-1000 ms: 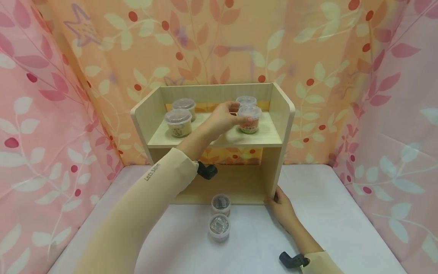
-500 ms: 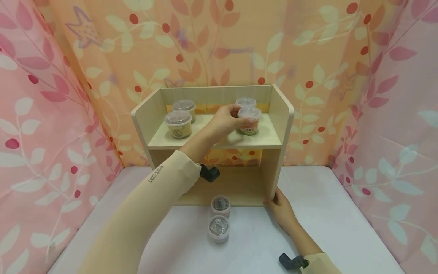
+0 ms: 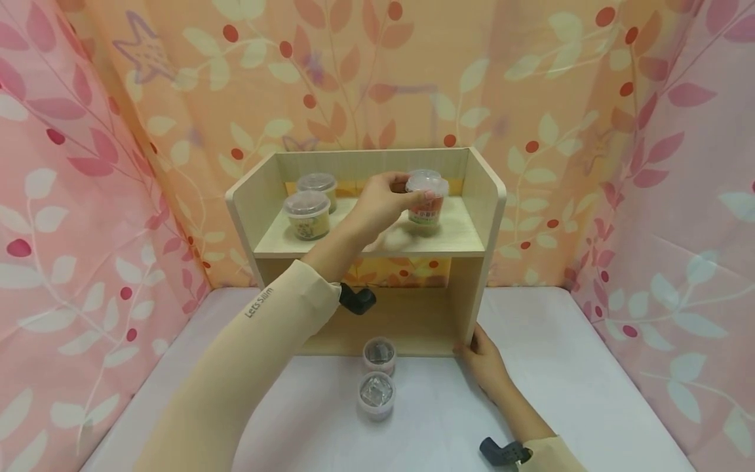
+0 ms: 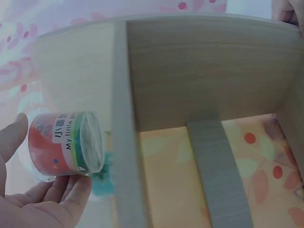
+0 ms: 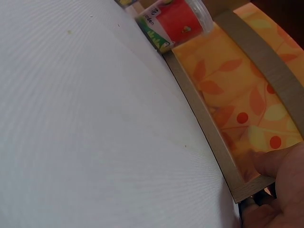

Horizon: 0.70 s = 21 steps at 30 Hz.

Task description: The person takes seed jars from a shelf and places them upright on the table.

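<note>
My left hand point(image 3: 411, 191) grips a small clear-lidded cup point(image 3: 428, 211) with a red and green label. It holds the cup just above the right side of the upper board of a wooden shelf point(image 3: 493, 196). In the left wrist view the cup point(image 4: 66, 145) lies sideways between my fingers point(image 4: 71, 194), beside the shelf's board edge point(image 4: 126, 142). My right hand point(image 3: 479, 351) holds the foot of the shelf's right side panel, thumb point(image 5: 278, 166) over its edge point(image 5: 209, 128). Whatever stands behind the lifted cup is hidden.
Two lidded cups point(image 3: 307, 213) point(image 3: 317, 183) stand on the upper board's left side. Two more cups point(image 3: 379, 354) point(image 3: 376, 394) sit on the white table point(image 3: 590, 380) before the shelf, one showing in the right wrist view point(image 5: 175, 21). Patterned curtains point(image 3: 71, 196) close in three sides.
My left hand closed round the front right cup and raised it off the upper board, slightly back. The right hand stayed at the shelf's lower right corner.
</note>
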{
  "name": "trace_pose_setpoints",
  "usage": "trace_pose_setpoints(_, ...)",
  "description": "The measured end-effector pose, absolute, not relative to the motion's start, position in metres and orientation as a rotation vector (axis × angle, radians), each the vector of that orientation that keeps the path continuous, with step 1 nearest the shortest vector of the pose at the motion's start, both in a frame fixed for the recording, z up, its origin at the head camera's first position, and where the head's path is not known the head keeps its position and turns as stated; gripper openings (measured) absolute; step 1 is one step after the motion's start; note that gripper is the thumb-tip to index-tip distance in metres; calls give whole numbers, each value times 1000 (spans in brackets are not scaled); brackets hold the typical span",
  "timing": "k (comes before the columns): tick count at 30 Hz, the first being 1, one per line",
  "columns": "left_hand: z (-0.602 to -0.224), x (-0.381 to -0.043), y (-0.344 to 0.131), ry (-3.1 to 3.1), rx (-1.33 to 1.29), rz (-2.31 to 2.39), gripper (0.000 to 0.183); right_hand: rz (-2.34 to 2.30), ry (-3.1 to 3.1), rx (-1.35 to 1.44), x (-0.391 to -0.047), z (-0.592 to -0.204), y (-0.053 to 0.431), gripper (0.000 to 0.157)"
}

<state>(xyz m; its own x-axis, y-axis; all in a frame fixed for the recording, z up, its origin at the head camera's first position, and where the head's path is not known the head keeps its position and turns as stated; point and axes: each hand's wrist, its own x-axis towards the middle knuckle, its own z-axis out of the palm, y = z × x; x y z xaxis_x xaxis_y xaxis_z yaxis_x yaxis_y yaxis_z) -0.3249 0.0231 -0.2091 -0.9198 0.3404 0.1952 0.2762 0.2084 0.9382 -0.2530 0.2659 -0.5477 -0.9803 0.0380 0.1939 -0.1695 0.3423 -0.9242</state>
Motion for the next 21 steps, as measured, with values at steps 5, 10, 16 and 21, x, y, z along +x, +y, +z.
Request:
trace_pose_setpoints(5, -197, -314, 20, 2412, 652, 1864, 70, 1671, -2438, 107, -253, -547, 266, 74)
trace_pose_setpoints(10, -193, -305, 18, 2417, 687, 1873, 68, 1658, -2443, 105, -251, -546, 268, 73)
trace_pose_setpoints(16, -190, -282, 8, 2430, 786, 1839, 69, 1690, -2444, 98, -249, -546, 265, 72)
trace_pose_setpoints(21, -194, -256, -3, 2434, 892, 1737, 68, 1681, -2426, 112, -252, -547, 266, 71)
